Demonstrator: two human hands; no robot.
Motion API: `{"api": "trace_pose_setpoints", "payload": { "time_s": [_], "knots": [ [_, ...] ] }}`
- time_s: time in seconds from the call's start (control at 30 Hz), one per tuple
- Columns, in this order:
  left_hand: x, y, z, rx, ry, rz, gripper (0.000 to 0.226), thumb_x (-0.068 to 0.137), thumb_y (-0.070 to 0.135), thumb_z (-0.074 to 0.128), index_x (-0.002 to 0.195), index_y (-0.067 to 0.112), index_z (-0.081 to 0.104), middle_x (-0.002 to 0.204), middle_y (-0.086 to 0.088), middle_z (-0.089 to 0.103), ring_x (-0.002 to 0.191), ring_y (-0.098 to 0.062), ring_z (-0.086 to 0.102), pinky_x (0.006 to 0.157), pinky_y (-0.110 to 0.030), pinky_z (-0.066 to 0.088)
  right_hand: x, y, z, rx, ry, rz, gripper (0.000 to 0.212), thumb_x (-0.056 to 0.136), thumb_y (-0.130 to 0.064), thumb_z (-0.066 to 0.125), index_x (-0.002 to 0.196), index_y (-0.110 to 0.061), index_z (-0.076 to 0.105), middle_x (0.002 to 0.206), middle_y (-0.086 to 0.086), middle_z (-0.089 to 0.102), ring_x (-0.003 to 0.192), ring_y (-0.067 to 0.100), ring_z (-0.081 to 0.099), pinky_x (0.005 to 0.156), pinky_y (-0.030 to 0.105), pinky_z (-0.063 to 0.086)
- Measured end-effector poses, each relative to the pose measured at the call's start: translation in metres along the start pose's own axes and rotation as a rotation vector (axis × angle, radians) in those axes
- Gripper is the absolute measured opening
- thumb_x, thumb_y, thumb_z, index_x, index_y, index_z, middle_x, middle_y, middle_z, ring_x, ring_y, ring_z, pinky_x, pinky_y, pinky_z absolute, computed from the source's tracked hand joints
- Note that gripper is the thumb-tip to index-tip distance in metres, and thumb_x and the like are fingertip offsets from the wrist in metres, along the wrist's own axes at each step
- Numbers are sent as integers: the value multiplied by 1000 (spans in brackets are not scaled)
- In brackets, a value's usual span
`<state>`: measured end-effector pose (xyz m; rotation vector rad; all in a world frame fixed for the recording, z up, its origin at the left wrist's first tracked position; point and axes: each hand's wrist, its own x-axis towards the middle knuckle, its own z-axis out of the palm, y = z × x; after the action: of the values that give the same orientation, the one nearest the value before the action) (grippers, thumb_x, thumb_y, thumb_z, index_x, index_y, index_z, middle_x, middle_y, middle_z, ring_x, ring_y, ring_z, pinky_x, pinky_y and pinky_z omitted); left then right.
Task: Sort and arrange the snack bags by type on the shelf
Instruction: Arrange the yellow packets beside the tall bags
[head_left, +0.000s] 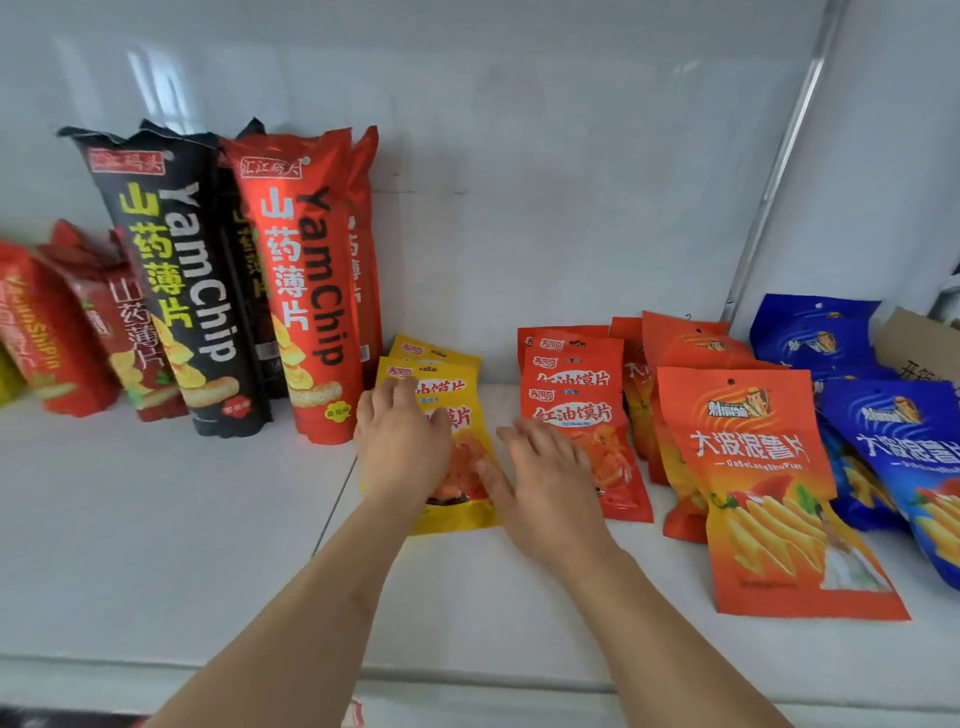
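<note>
Left hand (402, 441) lies flat, fingers straight, on my yellow bags (457, 415) at mid-shelf (156, 519). Right hand (540, 483) hovers open, gripping nothing, beside the red bags (576, 410).

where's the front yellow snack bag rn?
Head view, centre of the shelf: the front yellow bag lies under the left hand, between the tall red YamChip bag and the red bag stack.
</note>
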<state>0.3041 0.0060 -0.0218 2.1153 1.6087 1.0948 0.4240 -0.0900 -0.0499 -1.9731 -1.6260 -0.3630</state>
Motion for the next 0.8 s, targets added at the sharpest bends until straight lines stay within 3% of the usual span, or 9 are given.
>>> {"api": "trace_pose_setpoints", "payload": {
  "time_s": [0.1, 0.2, 0.27, 0.4, 0.5, 0.57, 0.63, 0.73, 0.8],
  "knots": [
    [-3, -17, -6, -51, -12, -176, 60, 93, 38, 56, 145, 11, 42, 150, -10, 41, 139, -34, 33, 115, -46, 27, -11, -15, -2, -12, -249, -92, 83, 83, -74, 17, 147, -26, 41, 155, 2, 38, 147, 26, 26, 119, 47, 12],
    [-1, -23, -7, -129, -51, -245, 64, 93, 44, 56, 145, 10, 39, 149, -11, 42, 138, -34, 35, 113, -49, 32, -16, -23, -4, -70, -363, -117, 104, 70, -90, 11, 151, -29, 34, 163, 4, 23, 152, 28, 11, 120, 46, 3],
    [2, -24, -7, -215, -96, -297, 67, 91, 46, 57, 144, 9, 40, 146, -12, 45, 135, -34, 40, 112, -49, 35, -18, -25, -3, -63, -420, -88, 100, 72, -88, 17, 152, -30, 31, 164, 6, 21, 152, 30, 11, 121, 46, 4],
    [13, -39, 3, -357, -137, -374, 84, 66, 67, 48, 133, 18, 52, 131, -5, 60, 119, -32, 56, 101, -52, 46, -17, -30, -1, -62, -292, -97, 95, 80, -87, 13, 140, -26, 52, 150, 10, 46, 135, 33, 46, 113, 49, 28],
    [18, -37, -3, -391, -172, -409, 65, 78, 60, 54, 128, 18, 56, 122, -1, 64, 110, -28, 60, 97, -46, 50, -13, -30, 0, -28, -391, -42, 81, 84, -78, 32, 149, -31, 38, 158, 3, 29, 142, 27, 32, 117, 43, 20],
    [20, -33, -12, -432, -189, -426, 44, 91, 45, 58, 123, 15, 57, 112, 2, 64, 100, -24, 59, 90, -38, 49, -10, -30, 2, -1, -394, -19, 78, 86, -76, 43, 150, -31, 34, 159, 0, 24, 142, 27, 28, 116, 42, 23],
    [26, -33, -14, -451, -218, -434, 37, 95, 40, 58, 122, 14, 57, 109, 0, 64, 95, -23, 57, 88, -37, 48, -7, -35, 2, 21, -406, 0, 81, 85, -76, 47, 151, -31, 33, 160, -1, 20, 143, 27, 26, 116, 41, 24],
    [34, -29, -12, -477, -260, -428, 50, 90, 44, 59, 126, 10, 56, 117, -3, 64, 101, -25, 59, 87, -36, 48, -4, -42, 6, 53, -425, 39, 85, 84, -77, 48, 153, -31, 29, 163, -1, 13, 146, 27, 20, 117, 40, 22],
    [42, -30, -4, -450, -303, -434, 80, 72, 62, 56, 134, 11, 53, 129, -7, 61, 113, -30, 59, 97, -43, 49, -3, -42, 9, 65, -434, 63, 88, 83, -78, 48, 154, -31, 26, 164, -2, 10, 148, 27, 19, 118, 40, 21]
  ]
}}
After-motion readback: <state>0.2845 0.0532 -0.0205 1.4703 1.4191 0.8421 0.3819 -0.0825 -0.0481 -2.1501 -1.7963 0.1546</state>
